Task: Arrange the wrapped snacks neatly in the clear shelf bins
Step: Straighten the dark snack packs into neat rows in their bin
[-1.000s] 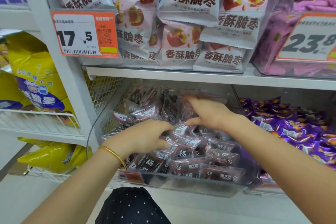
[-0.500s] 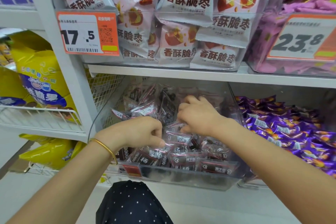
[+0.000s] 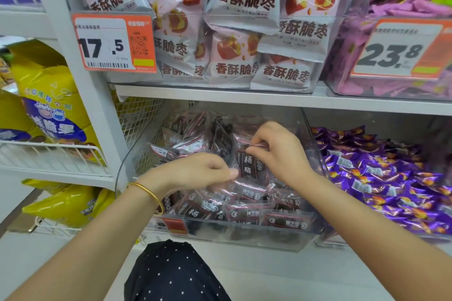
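A clear shelf bin [image 3: 244,237] on the lower shelf holds several dark maroon wrapped snacks [image 3: 247,212]. Both hands are inside it. My right hand [image 3: 278,151] pinches the top edge of one upright dark snack packet [image 3: 248,164] and holds it above the pile. My left hand [image 3: 195,173], with a gold bangle on the wrist, has curled fingers and its fingertips meet the lower left edge of that same packet. More dark packets are heaped at the back of the bin [image 3: 193,139].
The neighbouring clear bin on the right holds purple wrapped candies [image 3: 381,178]. Above, pink date snack bags [image 3: 247,39] fill a bin with an orange 17.5 price tag [image 3: 113,43]. Yellow bags [image 3: 46,105] sit in white wire racks at left. A dotted dark garment [image 3: 176,273] is below.
My right hand has closed on one dark packet and lifted it upright. My left hand moved up and right toward that packet.
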`<action>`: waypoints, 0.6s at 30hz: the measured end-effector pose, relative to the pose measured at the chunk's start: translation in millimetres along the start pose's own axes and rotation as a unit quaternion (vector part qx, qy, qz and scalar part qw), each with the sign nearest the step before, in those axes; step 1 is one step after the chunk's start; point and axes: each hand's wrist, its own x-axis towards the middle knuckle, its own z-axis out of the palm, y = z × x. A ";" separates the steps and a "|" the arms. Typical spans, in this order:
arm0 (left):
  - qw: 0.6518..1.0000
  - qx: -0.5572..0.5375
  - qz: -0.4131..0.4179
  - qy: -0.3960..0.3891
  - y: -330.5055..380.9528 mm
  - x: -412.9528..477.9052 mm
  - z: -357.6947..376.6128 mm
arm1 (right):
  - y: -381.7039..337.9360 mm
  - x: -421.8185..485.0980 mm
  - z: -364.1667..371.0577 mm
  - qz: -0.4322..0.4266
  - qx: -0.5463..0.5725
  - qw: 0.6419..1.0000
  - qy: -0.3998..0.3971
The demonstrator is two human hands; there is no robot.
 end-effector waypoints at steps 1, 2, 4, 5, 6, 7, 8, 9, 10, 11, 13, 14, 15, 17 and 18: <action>1.000 0.014 -0.002 0.007 2.0 2.7 0.9 | 0.3 0.3 0.4 0.012 0.022 1.000 0.010; 0.999 0.031 -0.005 0.009 4.1 6.1 2.6 | 1.0 1.0 0.6 0.022 0.033 0.999 0.008; 0.998 0.054 -0.021 0.001 7.3 13.1 5.2 | 2.3 2.7 0.6 0.034 0.039 0.998 -0.018; 0.998 0.057 -0.029 -0.005 8.7 15.6 5.4 | 2.7 3.2 0.3 0.042 0.047 0.998 -0.022; 0.998 0.061 -0.030 -0.010 10.0 17.5 4.8 | 3.0 3.8 -0.8 0.053 0.062 0.997 -0.006; 0.997 0.067 -0.026 -0.014 10.7 19.4 3.7 | 2.9 4.5 -2.4 0.069 0.082 0.994 0.026; 0.997 0.074 -0.018 -0.014 11.0 20.8 2.6 | 2.2 5.7 -4.6 0.085 0.100 0.990 0.059; 0.997 0.081 -0.008 -0.010 10.6 22.0 2.3 | 1.5 6.8 -6.4 0.094 0.110 0.987 0.076; 0.996 0.087 0.000 -0.002 10.2 22.6 2.7 | 1.4 7.7 -7.6 0.095 0.108 0.987 0.069; 0.996 0.092 0.007 0.010 9.3 23.1 3.3 | 1.4 7.7 -7.4 0.089 0.095 0.991 0.040; 0.993 0.103 0.017 0.049 5.5 24.8 5.6 | 1.6 4.1 -2.5 0.066 0.048 0.996 -0.034; 0.991 0.107 0.020 0.074 3.3 26.1 7.2 | 2.0 2.0 -0.3 0.056 0.023 0.997 -0.056; 0.989 0.105 0.023 0.101 1.2 27.3 8.9 | 2.8 1.2 0.4 0.049 0.006 0.996 -0.070; 0.984 0.079 0.031 0.154 -1.8 29.1 13.0 | 4.6 3.6 -3.8 0.037 -0.010 0.996 -0.080; 0.982 0.062 0.037 0.174 -2.1 29.9 14.9 | 5.4 6.1 -7.5 0.034 -0.011 0.996 -0.077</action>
